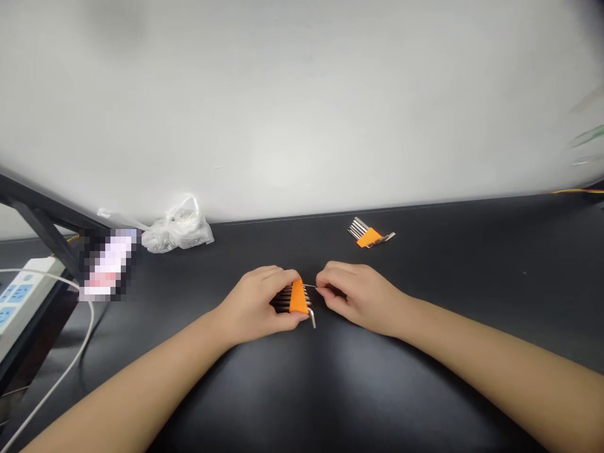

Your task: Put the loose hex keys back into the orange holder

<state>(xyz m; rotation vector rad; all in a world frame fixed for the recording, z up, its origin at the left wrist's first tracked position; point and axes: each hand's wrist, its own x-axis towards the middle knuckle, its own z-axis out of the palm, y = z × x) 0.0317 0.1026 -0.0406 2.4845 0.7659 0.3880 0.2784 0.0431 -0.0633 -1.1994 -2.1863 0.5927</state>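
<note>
My left hand (262,302) is closed around an orange hex key holder (298,297), thumb at the near end and fingers at the far end. Several dark hex keys run through the holder, and the bent end of one large key (312,318) sticks out at its near right. My right hand (356,292) pinches the end of a thin hex key (310,286), which reaches to the holder's far end. Behind my hands, a second orange holder filled with hex keys (369,237) lies on the black table.
A clear plastic bag (177,226) lies by the white wall at the back left. A blurred-out phone-like object (109,264) is left of it. A white power strip (21,299) and a white cable (87,336) occupy the left edge.
</note>
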